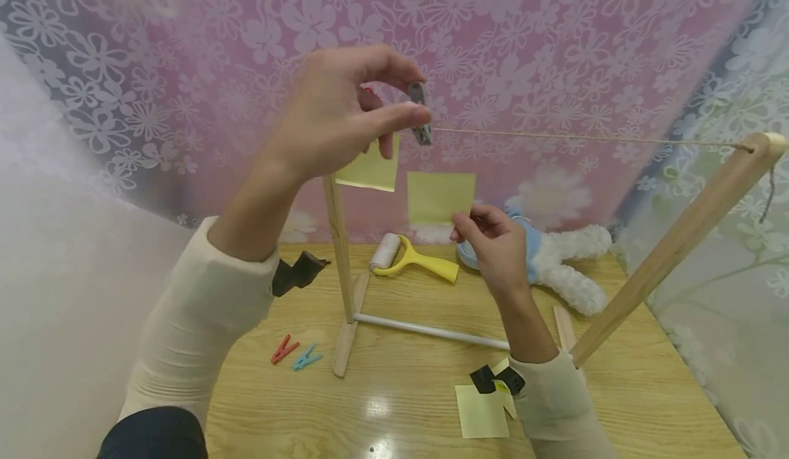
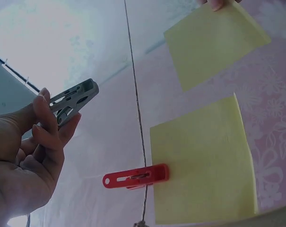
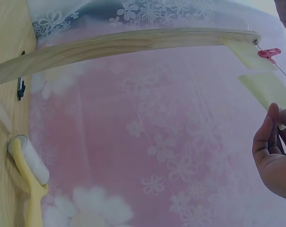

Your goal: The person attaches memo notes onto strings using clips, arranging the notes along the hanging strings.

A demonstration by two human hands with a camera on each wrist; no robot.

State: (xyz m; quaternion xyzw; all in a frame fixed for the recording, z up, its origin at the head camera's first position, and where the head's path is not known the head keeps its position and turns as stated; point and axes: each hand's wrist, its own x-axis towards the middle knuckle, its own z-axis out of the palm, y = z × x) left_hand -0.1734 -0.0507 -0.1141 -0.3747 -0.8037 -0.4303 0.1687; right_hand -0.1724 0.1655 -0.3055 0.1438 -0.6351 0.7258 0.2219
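Observation:
My left hand [image 1: 345, 113] pinches a grey clothespin [image 1: 420, 113] between thumb and fingers, close to the string [image 1: 585, 136]. In the left wrist view the clothespin [image 2: 74, 101] is apart from the string. Lower down, my right hand [image 1: 499, 250] holds a yellow sticky note [image 1: 440, 197] by its lower right corner, thumb against fingers. Another yellow note [image 2: 204, 163] hangs from the string beside it, gripped by a red clothespin [image 2: 135, 176]. From the head view my left hand partly hides that hanging note [image 1: 372, 168].
Wooden posts [image 1: 672, 253] carry the string, joined by a white rod [image 1: 431, 331] below. On the table lie a yellow-handled lint roller [image 1: 425, 262], a plush toy [image 1: 555, 260], red [image 1: 285, 350] and blue [image 1: 307, 357] clothespins, and more yellow notes [image 1: 482, 412].

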